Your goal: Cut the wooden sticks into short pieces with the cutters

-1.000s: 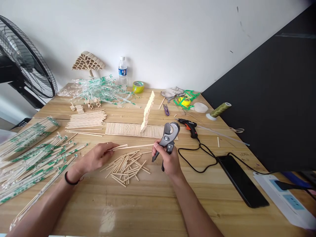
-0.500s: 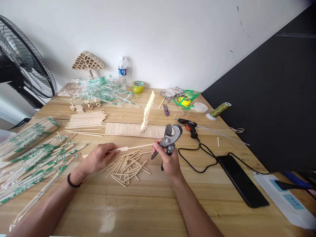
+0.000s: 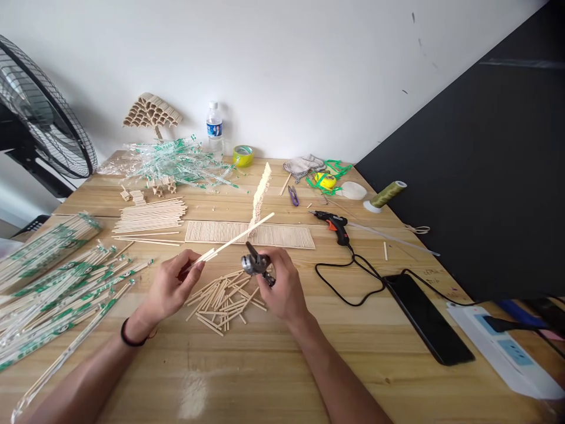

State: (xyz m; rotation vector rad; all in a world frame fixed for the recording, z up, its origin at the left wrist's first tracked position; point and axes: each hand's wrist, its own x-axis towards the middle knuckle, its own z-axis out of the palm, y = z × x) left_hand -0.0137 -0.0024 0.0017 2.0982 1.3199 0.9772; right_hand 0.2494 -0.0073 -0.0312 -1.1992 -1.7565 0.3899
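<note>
While one fan [image 3: 55, 109] stands at the far left, the left hand [image 3: 170, 287] pinches one long stick [image 3: 239, 238] and at least two shorter-reaching sticks [image 3: 208, 255] between thumb and fingers, raised off the table [image 3: 247, 377]. Near both hands lies one pile of short sticks [image 3: 223, 301], too tangled to count. One cutter [image 3: 253, 264] sits clasped in the right hand [image 3: 283, 288]. Farther right lie one glue gun [image 3: 339, 227] and one phone [image 3: 428, 318].

Two hands [image 3: 170, 287] [image 3: 285, 288], one cutter [image 3: 252, 263]
</note>
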